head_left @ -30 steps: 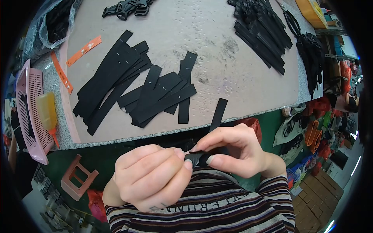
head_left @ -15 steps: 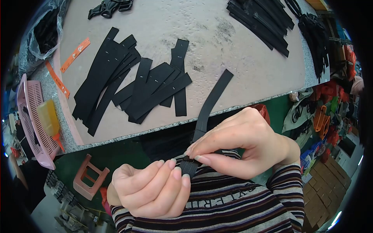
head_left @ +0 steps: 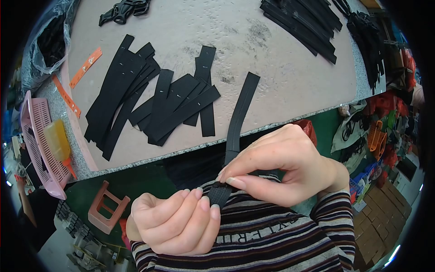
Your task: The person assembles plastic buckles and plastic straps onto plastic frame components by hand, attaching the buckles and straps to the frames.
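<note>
My left hand is closed, its fingertips pinching the lower edge of a short piece of ribbed black webbing. Close beside it, my right hand pinches the upper part of that webbing between thumb and forefinger. From under the right fingers a long flat black strap runs up past the table's front edge, its far end over the tabletop. The join between strap and webbing is hidden by the right fingers. On the table beyond lie fanned black strips and a crossed pile of more black strips with small pale marks.
Black plastic buckles sit at the table's back left, near a plastic bag of dark items. Orange strips, a pink basket and a yellowish bottle are at left. More black straps lie at back right. A stool stands below.
The strap's far end has swung left and stands a little more upright. Both hands keep their pinch on the webbing, nearly in place. The view has shifted slightly.
</note>
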Available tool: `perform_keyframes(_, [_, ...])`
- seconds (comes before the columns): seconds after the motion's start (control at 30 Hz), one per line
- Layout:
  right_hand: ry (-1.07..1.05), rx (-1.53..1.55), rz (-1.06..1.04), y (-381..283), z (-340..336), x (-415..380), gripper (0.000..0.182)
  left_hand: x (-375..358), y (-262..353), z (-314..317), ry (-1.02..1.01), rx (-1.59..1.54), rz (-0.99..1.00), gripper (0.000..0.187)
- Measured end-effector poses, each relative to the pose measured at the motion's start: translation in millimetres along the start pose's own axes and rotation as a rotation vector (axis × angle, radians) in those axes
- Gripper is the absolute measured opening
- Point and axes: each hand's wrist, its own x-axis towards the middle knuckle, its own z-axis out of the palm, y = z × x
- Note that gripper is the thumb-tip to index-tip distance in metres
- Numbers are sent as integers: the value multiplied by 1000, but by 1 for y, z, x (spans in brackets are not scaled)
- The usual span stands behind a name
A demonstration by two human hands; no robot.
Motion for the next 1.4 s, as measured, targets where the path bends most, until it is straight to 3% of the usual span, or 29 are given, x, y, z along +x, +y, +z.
perform_keyframes(0.6, [-4,-18,7,1,0,-2,11,1,-3,0,-8,-19,10,8])
perform_keyframes(0.73, [-32,-116,-105,0,1,0,22,4,0,-1,-45,-61,-99,8])
perform_keyframes(0.77, [-47,-159,-115,1,0,-2,33,4,-4,-3,-54,-104,-109,9])
perform_keyframes(0.8, [-21,-165,-157,4,1,-2,33,9,-5,-1,-46,-159,-106,11])
perform_keyframes(0.93, [58,-162,-204,8,13,-10,14,10,-8,6,-25,-480,-394,28])
perform_keyframes(1.0, [96,-179,-271,7,14,-11,9,15,-10,13,-13,-548,-407,27])
perform_keyframes(1.07, [108,-230,-258,7,16,-16,13,16,-11,17,25,-577,-440,26])
perform_keyframes(1.17, [60,2,-215,10,12,-9,21,14,-12,28,153,-678,-481,21])
perform_keyframes(1.23, [19,-1,-204,2,-1,-10,30,10,-18,34,250,-700,-589,22])
perform_keyframes(1.33, [117,-387,-121,-14,-16,-24,33,9,-20,49,311,-614,-714,34])
perform_keyframes(1.37, [232,-529,-144,-29,-31,-26,31,7,-21,48,262,-607,-673,36])
perform_keyframes(1.4, [291,-704,-32,-58,-51,-29,26,3,-21,45,211,-601,-634,39])
